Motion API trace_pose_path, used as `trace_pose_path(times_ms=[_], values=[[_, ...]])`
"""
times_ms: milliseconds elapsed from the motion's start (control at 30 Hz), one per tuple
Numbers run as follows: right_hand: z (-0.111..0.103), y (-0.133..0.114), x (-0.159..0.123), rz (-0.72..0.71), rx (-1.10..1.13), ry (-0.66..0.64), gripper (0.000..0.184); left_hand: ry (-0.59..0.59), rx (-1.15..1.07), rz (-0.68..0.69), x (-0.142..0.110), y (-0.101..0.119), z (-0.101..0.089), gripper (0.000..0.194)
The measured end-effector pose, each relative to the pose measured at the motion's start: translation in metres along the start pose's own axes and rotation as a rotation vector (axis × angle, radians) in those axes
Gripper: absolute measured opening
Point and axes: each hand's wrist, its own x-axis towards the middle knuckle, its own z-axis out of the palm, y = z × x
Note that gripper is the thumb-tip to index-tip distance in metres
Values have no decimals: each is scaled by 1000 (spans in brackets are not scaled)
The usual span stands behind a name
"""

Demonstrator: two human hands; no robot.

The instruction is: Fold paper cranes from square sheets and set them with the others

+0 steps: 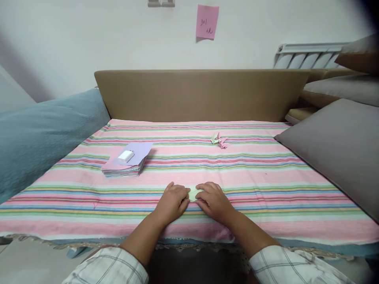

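Head view: only one camera, looking down over my forearms at the bed.

My left hand (173, 201): lying knuckles-up on the striped sheet (266, 173), fingers curled down onto the left end of a small pale green folded paper (194, 193) — pressing it flat more than gripping it.

My right hand (213, 200): same deal on the other side, fingers bent and down on the right end of that paper. Fingertips of both hands nearly meet over it.

Green paper: close to the near edge of the bed, about midway along it, mostly hidden by my fingers, so I can't tell what shape it's folded to.

Paper stack (126, 162): a pile of coloured sheets, lilac on top, towards the left side of the bed and well apart from my hands. A small white block (126, 156) sits on top of it.

Folded figures (219, 140): two little paper ones, a pale one and a pink one, touching each other, nearer the far edge by the headboard (201, 94).

Sides: blue blanket (44, 138) along the left edge, grey pillow (340, 154) on the right edge.

Wall: pink sticky note (207, 21) — with some handwriting on it.
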Motion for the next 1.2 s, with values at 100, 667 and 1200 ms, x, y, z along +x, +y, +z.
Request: trace_pose_path(times_ms=[100, 667, 1200], values=[[3, 1, 1, 27, 49, -34, 8, -2, -15, -3, 0, -1, 1, 13], [7, 0, 9, 198, 102, -54, 8, 108, -84, -40, 1, -3, 8, 6], [15, -7, 18, 312, 4, -6, 11, 146, -59, -143, 5, -1, 16, 12]])
